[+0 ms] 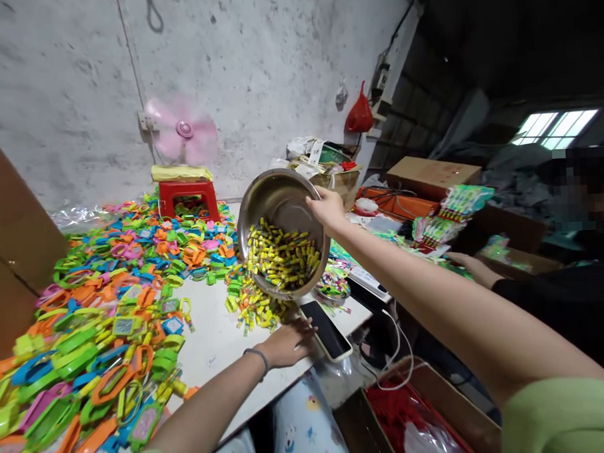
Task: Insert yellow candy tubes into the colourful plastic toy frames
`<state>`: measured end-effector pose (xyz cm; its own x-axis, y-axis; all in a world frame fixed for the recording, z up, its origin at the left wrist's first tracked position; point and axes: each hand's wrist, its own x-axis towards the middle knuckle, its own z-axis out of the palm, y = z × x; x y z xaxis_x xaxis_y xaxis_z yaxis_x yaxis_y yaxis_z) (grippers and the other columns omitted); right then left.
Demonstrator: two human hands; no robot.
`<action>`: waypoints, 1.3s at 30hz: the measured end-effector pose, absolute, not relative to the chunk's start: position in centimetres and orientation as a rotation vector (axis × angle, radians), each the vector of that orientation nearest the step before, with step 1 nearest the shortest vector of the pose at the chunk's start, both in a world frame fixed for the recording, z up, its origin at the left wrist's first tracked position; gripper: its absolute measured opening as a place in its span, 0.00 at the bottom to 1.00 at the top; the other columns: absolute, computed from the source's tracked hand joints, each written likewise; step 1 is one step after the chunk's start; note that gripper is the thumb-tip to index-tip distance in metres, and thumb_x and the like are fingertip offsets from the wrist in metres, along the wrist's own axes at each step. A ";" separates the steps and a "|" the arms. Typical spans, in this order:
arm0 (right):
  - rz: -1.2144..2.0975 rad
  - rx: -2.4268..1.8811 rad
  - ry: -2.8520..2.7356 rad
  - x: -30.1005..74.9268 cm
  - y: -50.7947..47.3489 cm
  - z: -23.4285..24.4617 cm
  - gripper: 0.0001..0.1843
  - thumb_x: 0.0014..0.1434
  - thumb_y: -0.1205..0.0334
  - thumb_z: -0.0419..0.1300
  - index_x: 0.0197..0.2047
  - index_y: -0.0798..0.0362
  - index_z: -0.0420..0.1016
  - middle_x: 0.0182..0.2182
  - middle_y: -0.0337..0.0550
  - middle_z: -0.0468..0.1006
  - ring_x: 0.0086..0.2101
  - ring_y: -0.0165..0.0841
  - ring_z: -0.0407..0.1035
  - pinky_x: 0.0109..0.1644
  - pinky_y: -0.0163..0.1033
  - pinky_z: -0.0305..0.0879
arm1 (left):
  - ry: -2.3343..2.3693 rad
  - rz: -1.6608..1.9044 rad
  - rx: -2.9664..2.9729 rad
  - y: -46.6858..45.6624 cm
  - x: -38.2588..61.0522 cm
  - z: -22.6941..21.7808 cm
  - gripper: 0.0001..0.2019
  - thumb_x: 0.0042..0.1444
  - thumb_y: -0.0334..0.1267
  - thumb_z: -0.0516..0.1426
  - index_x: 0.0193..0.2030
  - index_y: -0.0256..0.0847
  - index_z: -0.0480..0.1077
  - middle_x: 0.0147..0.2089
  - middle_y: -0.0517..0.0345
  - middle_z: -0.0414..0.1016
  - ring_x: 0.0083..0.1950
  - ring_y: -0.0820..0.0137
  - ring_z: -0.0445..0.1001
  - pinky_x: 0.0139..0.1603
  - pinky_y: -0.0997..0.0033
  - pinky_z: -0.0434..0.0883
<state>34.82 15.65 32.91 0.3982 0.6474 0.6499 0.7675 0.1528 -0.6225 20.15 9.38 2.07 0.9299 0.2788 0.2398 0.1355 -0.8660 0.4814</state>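
Note:
My right hand [328, 209] grips the rim of a steel bowl [273, 198] and holds it tipped toward me above the white table [214, 340]. Small yellow packets [282, 255] fill the lower part of the bowl. More of the same packets lie in a little heap [254, 305] on the table just below it. My left hand [288, 342] rests flat on the table with fingers stretched out, next to that heap and a black phone [327, 328]. It holds nothing.
Colourful plastic frames [110, 308] cover the table's left half. A red stool [188, 197] and pink fan [184, 130] stand at the back. Another person's arm [477, 269] lies at the right. An open box of red items [415, 415] sits below the table's edge.

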 end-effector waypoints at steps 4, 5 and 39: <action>-0.219 -1.452 -1.370 34.5 15.4 32.7 0.18 0.51 0.68 0.60 0.45 0.52 0.81 0.57 0.44 0.73 0.56 0.43 0.67 0.61 0.46 0.61 | 0.312 0.428 2.601 9.9 20.2 1.8 0.27 0.64 0.47 0.50 0.68 0.45 0.57 0.72 0.50 0.53 0.73 0.58 0.51 0.72 0.53 0.54; -0.229 -1.433 -1.391 34.5 15.3 32.7 0.18 0.51 0.68 0.60 0.45 0.53 0.81 0.58 0.45 0.72 0.57 0.43 0.66 0.62 0.46 0.60 | 0.310 0.427 2.599 10.1 20.2 1.8 0.27 0.64 0.47 0.51 0.68 0.45 0.57 0.72 0.50 0.53 0.73 0.59 0.52 0.72 0.53 0.54; -0.516 -1.392 -1.579 33.4 12.1 32.6 0.36 0.40 0.75 0.51 0.54 0.52 0.76 0.62 0.38 0.66 0.57 0.45 0.62 0.64 0.53 0.55 | 0.348 0.439 2.658 11.3 20.3 0.2 0.33 0.56 0.47 0.57 0.68 0.48 0.56 0.73 0.53 0.53 0.69 0.54 0.59 0.67 0.55 0.60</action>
<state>33.41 12.15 32.59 0.0826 0.5340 0.8414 0.9277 0.2672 -0.2606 20.32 11.34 0.19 0.9187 0.3064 0.2494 0.1729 -0.8794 0.4436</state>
